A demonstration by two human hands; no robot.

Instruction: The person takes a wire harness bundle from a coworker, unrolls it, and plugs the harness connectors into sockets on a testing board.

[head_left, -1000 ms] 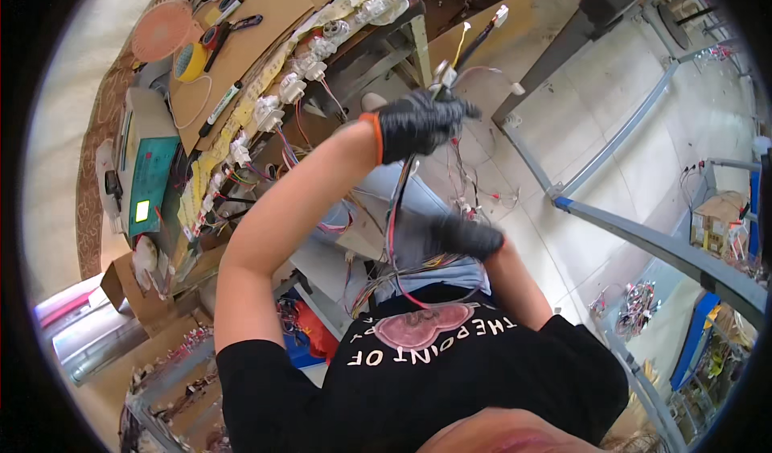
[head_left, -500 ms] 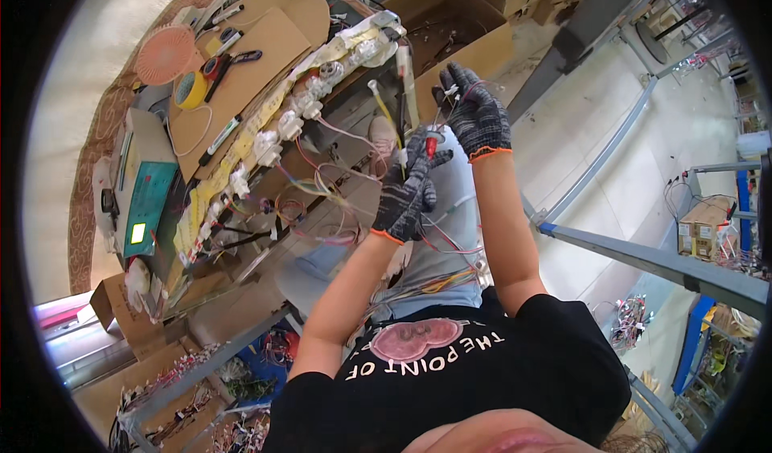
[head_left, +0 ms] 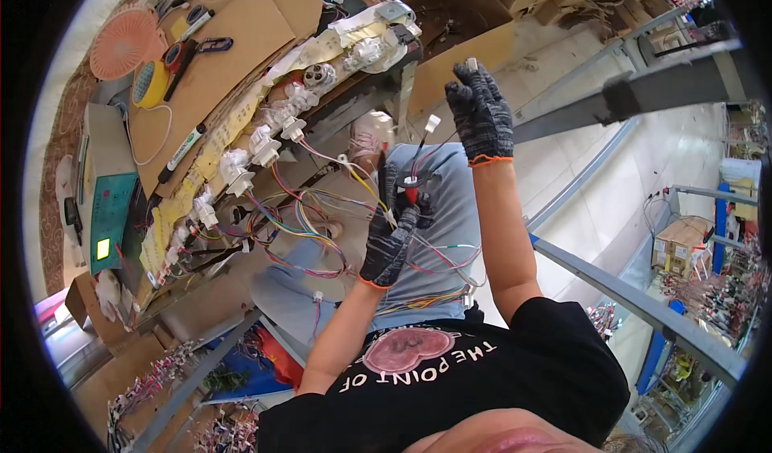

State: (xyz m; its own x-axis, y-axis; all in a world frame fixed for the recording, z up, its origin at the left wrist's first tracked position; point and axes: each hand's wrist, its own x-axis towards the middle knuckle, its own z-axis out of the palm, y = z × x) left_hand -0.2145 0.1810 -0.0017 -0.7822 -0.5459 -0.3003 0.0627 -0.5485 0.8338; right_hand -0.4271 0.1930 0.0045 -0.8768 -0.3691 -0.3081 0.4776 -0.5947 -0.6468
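Both hands wear dark grey knitted gloves with orange cuffs. My left hand is closed around a wire harness over my thigh, its thin coloured wires trailing left toward the bench. From that grip sticks out a small red piece with a white collar. Beyond it, a white connector stands on dark and red wires. My right hand is raised ahead and to the right, fingers closed, with a small white connector at the fingertips. A thin wire runs from near the left hand toward the right hand.
Along the bench edge, a row of white connectors sits on yellowish tape. Behind it are a marker, tape roll, pink fan and green tester. A cardboard box stands ahead; a metal rail crosses at right.
My hands have moved apart: the left came nearer to me and leftward, the right rose slightly. A white connector now shows at the right fingertips. The whole view has shifted a little.
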